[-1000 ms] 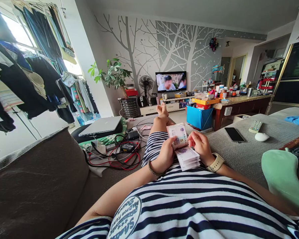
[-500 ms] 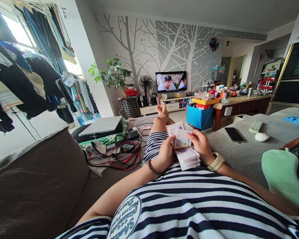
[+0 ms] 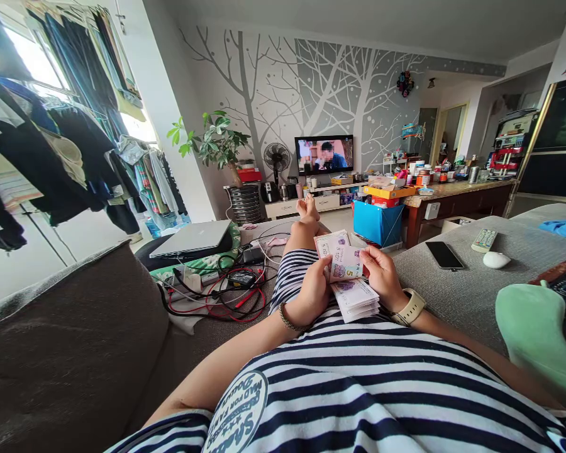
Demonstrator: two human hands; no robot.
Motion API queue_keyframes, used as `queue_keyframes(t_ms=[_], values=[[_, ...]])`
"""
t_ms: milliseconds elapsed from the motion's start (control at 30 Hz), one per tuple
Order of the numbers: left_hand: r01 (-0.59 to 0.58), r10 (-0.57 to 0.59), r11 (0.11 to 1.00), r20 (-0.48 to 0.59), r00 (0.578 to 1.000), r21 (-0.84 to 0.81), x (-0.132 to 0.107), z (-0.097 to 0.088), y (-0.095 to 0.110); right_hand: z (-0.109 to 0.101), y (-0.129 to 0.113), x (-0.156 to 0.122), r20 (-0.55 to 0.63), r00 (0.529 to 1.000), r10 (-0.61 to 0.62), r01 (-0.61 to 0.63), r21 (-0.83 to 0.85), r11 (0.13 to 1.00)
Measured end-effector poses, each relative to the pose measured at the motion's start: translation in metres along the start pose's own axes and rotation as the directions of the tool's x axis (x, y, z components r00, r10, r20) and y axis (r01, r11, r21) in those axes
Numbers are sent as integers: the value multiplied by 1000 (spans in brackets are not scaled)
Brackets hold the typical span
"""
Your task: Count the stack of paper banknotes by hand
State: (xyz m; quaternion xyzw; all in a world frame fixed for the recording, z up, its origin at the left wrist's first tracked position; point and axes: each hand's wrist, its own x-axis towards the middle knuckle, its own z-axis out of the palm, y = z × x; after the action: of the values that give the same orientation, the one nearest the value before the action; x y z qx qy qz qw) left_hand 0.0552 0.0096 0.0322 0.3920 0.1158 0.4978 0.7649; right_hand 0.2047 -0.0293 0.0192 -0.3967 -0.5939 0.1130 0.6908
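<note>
I lie back on a sofa in a striped shirt, legs stretched out ahead. My left hand (image 3: 311, 290) grips a stack of purple banknotes (image 3: 356, 297) from the left, its thumb against the upper notes. My right hand (image 3: 382, 274), with a beige watch at the wrist, pinches the top note (image 3: 345, 265), which is folded over toward me. Further notes stand upright behind it.
A closed laptop (image 3: 191, 238) and tangled red and black cables (image 3: 226, 286) lie to my left. To my right on the grey sofa are a black phone (image 3: 444, 254), a remote (image 3: 483, 239), a white mouse (image 3: 495, 258) and a green cushion (image 3: 532, 330). A TV (image 3: 324, 154) plays ahead.
My right hand has peeled the top note from the upright notes and folded it down toward the stack. The picture on the TV has changed.
</note>
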Motion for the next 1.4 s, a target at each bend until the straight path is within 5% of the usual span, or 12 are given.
queue_keyframes(t_ms=[467, 900, 1400], values=[[-10, 10, 1000, -15, 1000, 16, 2, -3, -4, 3, -4, -4, 22, 999, -27, 26, 48, 998], [-30, 29, 996, 20, 999, 81, -3, -7, -5, 2, 1, 0, -37, 999, 26, -31, -135, 990], [2, -2, 1000, -12, 1000, 0, 4, -8, -9, 3, -6, -7, 10, 1000, -16, 16, -70, 997]])
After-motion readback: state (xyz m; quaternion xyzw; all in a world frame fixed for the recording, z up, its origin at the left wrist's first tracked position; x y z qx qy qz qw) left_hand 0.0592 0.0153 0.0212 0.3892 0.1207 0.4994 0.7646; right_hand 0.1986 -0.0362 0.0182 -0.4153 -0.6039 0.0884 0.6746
